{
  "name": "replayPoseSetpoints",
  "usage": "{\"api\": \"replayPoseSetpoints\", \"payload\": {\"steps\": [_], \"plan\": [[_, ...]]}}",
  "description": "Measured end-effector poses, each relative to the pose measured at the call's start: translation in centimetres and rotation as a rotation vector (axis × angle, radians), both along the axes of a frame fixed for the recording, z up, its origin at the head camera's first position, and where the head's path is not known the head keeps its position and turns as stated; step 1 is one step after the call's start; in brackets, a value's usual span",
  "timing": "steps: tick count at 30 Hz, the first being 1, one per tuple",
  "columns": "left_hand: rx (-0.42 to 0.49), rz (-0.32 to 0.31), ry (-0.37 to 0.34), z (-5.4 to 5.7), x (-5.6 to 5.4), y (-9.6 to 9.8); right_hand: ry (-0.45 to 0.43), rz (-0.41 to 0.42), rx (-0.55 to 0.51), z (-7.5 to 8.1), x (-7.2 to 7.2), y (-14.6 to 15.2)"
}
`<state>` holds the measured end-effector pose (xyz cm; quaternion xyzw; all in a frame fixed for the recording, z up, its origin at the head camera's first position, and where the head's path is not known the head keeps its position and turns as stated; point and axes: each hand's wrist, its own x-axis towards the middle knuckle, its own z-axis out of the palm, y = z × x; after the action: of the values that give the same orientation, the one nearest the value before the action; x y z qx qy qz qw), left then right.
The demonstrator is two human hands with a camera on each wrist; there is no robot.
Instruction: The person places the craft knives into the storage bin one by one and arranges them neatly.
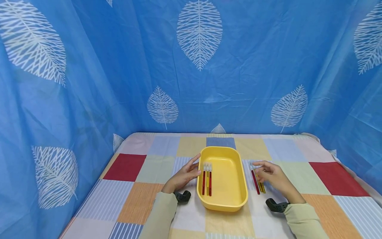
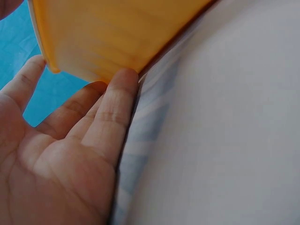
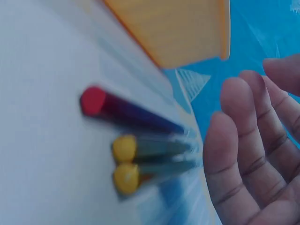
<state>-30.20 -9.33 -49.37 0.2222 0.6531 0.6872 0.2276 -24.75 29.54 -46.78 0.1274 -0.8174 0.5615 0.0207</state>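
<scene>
A yellow tray [image 1: 229, 196] stands in front of me. Inside, along its left side, lie slim pen-like sticks [image 1: 207, 181], two red and one gold, with pale tips. My left hand [image 1: 185, 174] touches the tray's left wall with extended fingers, as the left wrist view also shows. To the right of the tray, one red stick [image 1: 255, 182] and two gold sticks [image 3: 129, 161] rest side by side on the cloth. Just over them hovers my right hand [image 1: 270, 174], fingers slightly bent and nothing between them; it partly hides them in the head view.
A patchwork cloth [image 1: 158, 199] covers the table. Blue curtains [image 1: 238, 66] with white leaf prints hang behind and on both sides. Dark wrist-camera mounts [image 1: 277, 205] stick out from both wrists near the cloth.
</scene>
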Motion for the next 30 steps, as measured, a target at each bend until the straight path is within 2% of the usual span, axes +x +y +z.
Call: {"api": "replayPoseSetpoints", "payload": {"steps": [4, 13, 25, 30], "plan": [[0.0, 0.003, -0.005, 0.0, 0.0, 0.0, -0.053, -0.066, 0.011, -0.6, 0.0, 0.5], [-0.006, 0.008, -0.008, 0.1, 0.1, 0.0, -0.15, -0.147, 0.07, -1.3, -0.4, 1.2], [-0.024, 0.021, -0.004, 0.1, 0.1, 0.0, -0.27, -0.218, 0.203, -0.6, -0.9, 0.6], [-0.024, 0.029, -0.008, 0.2, 0.1, 0.1, -0.263, -0.234, 0.314, 0.2, -1.1, 0.0]]}}
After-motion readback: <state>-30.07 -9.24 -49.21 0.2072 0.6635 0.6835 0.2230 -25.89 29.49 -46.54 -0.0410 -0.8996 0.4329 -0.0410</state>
